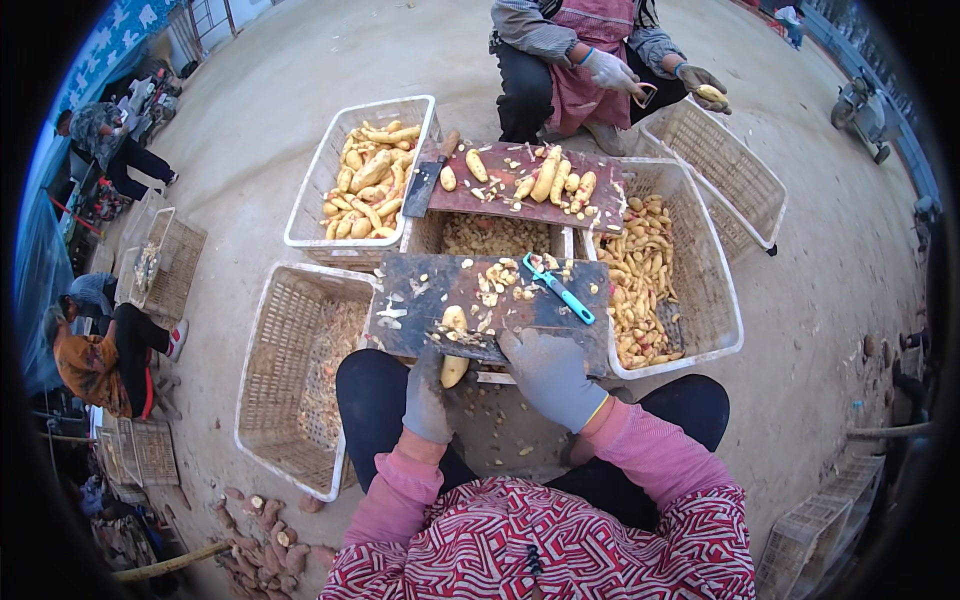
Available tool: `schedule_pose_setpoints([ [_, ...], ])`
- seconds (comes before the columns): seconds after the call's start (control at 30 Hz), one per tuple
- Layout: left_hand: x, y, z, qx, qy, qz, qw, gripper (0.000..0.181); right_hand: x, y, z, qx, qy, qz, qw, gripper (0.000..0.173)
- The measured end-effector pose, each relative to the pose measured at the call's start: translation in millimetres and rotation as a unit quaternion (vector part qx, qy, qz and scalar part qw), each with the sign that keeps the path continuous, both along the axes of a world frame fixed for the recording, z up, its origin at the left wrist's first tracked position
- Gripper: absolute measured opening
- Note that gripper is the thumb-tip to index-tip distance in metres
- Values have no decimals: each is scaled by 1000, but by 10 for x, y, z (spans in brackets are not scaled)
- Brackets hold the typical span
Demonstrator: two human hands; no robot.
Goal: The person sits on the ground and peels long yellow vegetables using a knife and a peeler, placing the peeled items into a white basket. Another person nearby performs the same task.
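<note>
My left hand (427,397), in a grey glove, holds a peeled sweet potato (454,369) at the near edge of a dark cutting board (420,285). My gloved right hand (551,379) is closed around what seems to be the handle of a knife, mostly hidden by the fingers. The dark knife blade (469,345) lies across the sweet potato, with scraps stuck to it. A turquoise-handled peeler (559,288) rests on the board's right part, beside small cut pieces (495,279).
Opposite, a person in gloves (611,71) holds a peeler and a sweet potato behind a reddish board (495,196) bearing a cleaver (422,187). Crates of peeled sweet potatoes (431,112) (731,341) flank the boards. Another crate (251,397) holds peelings. Unpeeled sweet potatoes (274,551) lie on the ground.
</note>
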State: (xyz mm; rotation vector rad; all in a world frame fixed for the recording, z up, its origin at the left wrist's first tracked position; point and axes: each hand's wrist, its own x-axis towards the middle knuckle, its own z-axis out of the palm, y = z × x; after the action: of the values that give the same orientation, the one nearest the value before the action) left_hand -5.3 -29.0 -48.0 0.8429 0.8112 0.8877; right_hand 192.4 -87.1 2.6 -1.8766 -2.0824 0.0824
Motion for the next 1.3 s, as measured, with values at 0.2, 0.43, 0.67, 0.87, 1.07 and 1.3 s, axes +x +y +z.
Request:
schedule_pose_setpoints([
  [0.2,-150,664,-311,-89,-95,50,990,40,-79,-205,-113,-57,140,51,987,20],
  [0.43,-591,3182,-636,-121,-135,181,967,54,52,-280,242,-123,218,6,968,23],
  [0.67,1364,1213,-123,-53,-250,-263,930,71,429,-467,344,-98,577,-107,804,33],
  [0.87,1911,158,898,5,-265,-404,876,62,993,-622,29,-76,681,-186,704,38],
  [1.07,2284,313,880,-91,-82,-219,968,78,1323,-909,42,-150,778,-187,581,35],
  [1.3,1869,1142,431,146,-12,-132,980,52,1146,-1235,-35,-190,758,-133,610,33],
])
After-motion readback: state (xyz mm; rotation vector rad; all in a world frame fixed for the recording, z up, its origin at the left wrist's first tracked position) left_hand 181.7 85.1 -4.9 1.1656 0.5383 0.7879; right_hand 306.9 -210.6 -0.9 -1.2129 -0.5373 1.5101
